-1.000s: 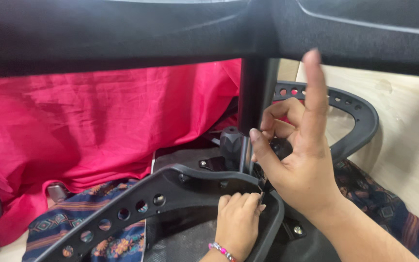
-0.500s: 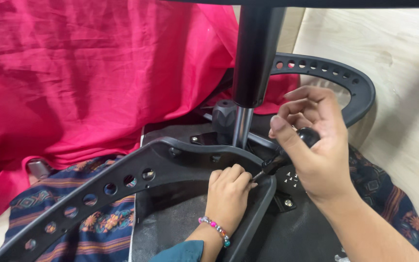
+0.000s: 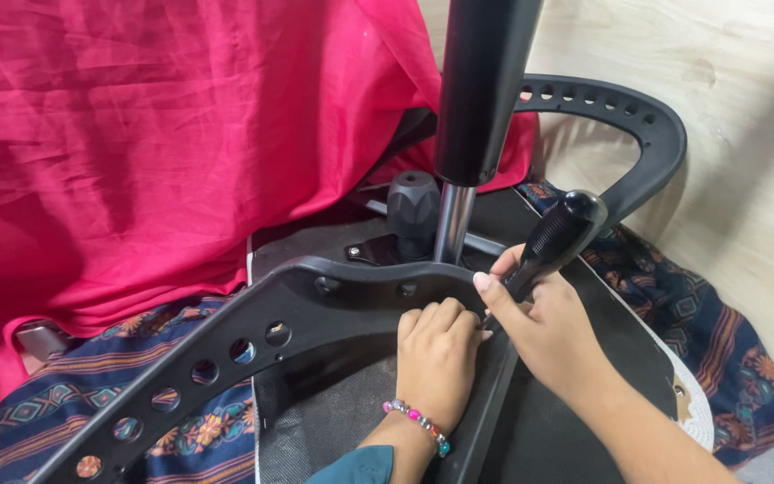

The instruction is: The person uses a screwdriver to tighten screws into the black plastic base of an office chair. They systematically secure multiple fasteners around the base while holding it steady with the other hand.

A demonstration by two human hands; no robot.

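Screwdriver work on upturned chair, slip risk.
Left hand (image 3: 436,354) fist-closed, pressing the armrest frame (image 3: 253,327); right hand (image 3: 548,327) wrapped round the screwdriver (image 3: 553,237), tip hidden beside left knuckles. If the tip slips, it likely jabs them.

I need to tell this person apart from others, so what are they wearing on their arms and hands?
The left hand has a beaded bracelet of pink, green and dark beads at the wrist, with a teal sleeve edge below it. The right hand and forearm are bare, no rings visible.

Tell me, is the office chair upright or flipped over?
Flipped over: the gas cylinder points up from the seat underside, armrests lying on the patterned cloth.
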